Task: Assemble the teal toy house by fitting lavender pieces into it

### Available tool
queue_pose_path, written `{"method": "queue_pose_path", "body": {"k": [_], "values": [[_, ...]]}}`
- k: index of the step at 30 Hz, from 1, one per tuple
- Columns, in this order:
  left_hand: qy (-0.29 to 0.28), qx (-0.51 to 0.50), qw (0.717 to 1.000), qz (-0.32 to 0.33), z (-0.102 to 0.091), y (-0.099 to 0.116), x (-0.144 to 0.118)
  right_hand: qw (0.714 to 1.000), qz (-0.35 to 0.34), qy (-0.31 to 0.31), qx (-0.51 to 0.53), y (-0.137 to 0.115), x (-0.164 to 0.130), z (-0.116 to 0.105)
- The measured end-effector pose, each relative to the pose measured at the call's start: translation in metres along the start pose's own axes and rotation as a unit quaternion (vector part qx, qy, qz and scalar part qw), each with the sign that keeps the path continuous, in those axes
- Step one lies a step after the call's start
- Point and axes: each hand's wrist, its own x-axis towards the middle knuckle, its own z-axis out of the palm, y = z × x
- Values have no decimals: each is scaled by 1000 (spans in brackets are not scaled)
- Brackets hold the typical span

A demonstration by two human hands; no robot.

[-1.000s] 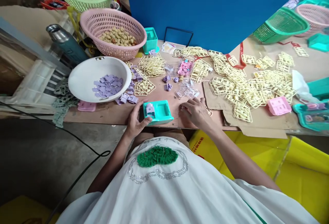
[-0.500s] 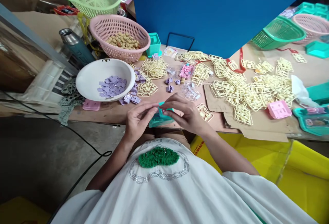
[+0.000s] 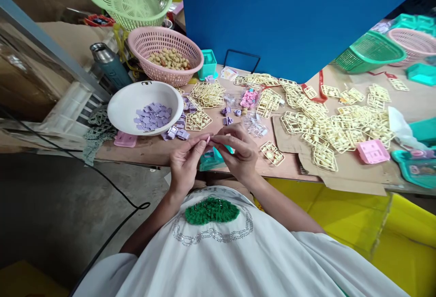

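Just above the table's front edge, both my hands meet fingertip to fingertip. A tiny pink plastic piece (image 3: 208,140) shows between them, mostly covered by fingers. My left hand (image 3: 185,163) is closed, pinching it between thumb and forefinger. From the other side, my right hand (image 3: 242,155) has its thumb and fingertips closed at the same piece. Beneath the fingers stands a teal plastic box (image 3: 211,160), partly hidden by my hands. Beyond them lie small purple parts (image 3: 227,121), a bag of pink pieces (image 3: 249,98) and a clear bag (image 3: 255,125).
On the left are a white bowl (image 3: 117,113) of purple pieces, a pink basket (image 3: 163,33) of peanuts and a flask (image 3: 111,67). Cream part frames (image 3: 334,124) cover the right, by a pink tray (image 3: 374,151). A blue panel (image 3: 265,15) stands behind.
My fingertips have drawn together over the teal box, and the pink piece now shows between them. The whole view has shifted slightly, with the table items appearing a little lower and further right.
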Motion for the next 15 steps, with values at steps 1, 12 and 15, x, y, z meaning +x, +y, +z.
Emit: {"method": "queue_pose_path", "body": {"k": [1,12,15], "values": [[-4,0,1000,-2,1,0,-2,1000,-4,8,0,0,0,2],[-121,234,959,104,-38,-16,10,988,85,-122,34,0,8,-15],[-158,304,937,66,-50,-37,13,975,91,-199,27,9,8,-28]]}}
